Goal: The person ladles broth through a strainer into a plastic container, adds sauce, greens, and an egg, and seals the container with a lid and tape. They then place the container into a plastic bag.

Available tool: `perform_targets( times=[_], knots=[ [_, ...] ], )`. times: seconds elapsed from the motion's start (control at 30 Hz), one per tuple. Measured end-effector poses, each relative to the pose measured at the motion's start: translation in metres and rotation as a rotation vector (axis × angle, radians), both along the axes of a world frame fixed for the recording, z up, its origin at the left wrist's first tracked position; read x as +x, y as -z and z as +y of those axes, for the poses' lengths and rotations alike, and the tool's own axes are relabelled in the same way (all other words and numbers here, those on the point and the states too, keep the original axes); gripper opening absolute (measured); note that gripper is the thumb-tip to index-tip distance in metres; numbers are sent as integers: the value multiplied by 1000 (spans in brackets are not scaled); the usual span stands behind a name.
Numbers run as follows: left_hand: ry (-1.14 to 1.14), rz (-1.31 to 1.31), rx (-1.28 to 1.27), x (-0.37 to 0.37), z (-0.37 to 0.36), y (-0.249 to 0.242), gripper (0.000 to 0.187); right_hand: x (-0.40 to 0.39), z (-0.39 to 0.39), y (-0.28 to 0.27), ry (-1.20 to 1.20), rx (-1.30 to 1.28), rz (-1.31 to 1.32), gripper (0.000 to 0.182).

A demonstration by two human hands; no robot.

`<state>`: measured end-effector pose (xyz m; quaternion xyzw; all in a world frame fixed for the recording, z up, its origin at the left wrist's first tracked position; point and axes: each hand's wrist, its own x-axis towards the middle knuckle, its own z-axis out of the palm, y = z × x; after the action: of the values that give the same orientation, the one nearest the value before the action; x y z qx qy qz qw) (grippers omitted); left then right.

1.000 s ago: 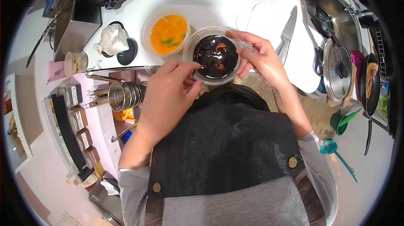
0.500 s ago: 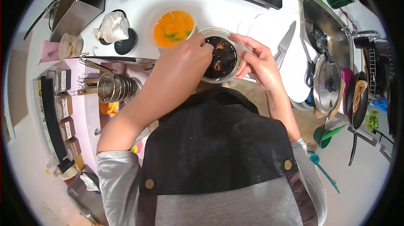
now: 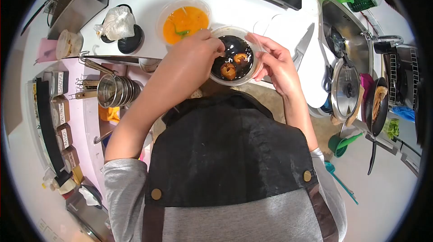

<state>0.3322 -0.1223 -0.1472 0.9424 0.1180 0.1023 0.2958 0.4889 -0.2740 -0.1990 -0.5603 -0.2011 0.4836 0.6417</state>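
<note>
White glossy counter (image 3: 234,10). Round clear plastic bowl (image 3: 252,39) of dark liquid with two brown lumps sits at its front edge. Right hand (image 3: 277,64) cups the rim, fingers curled. Left hand (image 3: 196,52) dips in; fingers pinched, what they grip can't be told.

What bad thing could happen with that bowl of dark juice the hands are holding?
The clear plastic bowl of dark liquid sits at the white counter's front edge, just above the black apron; a tilt could spill it down there. The left hand reaches into it, so liquid might splash toward the clear bowl of orange beaten egg beside it. The steel knife lies near the right hand, which could bump it.
</note>
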Motion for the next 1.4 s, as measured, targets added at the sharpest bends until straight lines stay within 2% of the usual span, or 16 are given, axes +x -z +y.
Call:
perform_targets(
  times=[0.43, 0.63, 0.73, 0.83, 0.97, 1.17, 1.4],
  knots=[
    [-68, -64, -117, -3, 6, 11, 13, 1, -1, 4, 4, -4, 5, 42],
    [-143, -9, -335, -10, 13, 0, 14, 0, -1, 2, -2, 5, 1, 40],
    [-157, -35, -358, -15, 7, 1, 15, 1, -1, 3, 9, 34, 66, 36],
    [-121, -100, -121, -23, -7, -4, 17, 3, -2, 6, -3, 49, 74, 36],
    [-153, -190, -106, -28, -28, -4, 18, 3, -3, 4, -21, 41, 84, 36],
    [-233, -147, -268, -34, -27, 0, 15, 4, -1, 5, -29, 47, 84, 36],
    [-397, -61, -606, -50, -21, 5, 17, 4, -4, 6, -17, 63, 81, 40]
  ],
)
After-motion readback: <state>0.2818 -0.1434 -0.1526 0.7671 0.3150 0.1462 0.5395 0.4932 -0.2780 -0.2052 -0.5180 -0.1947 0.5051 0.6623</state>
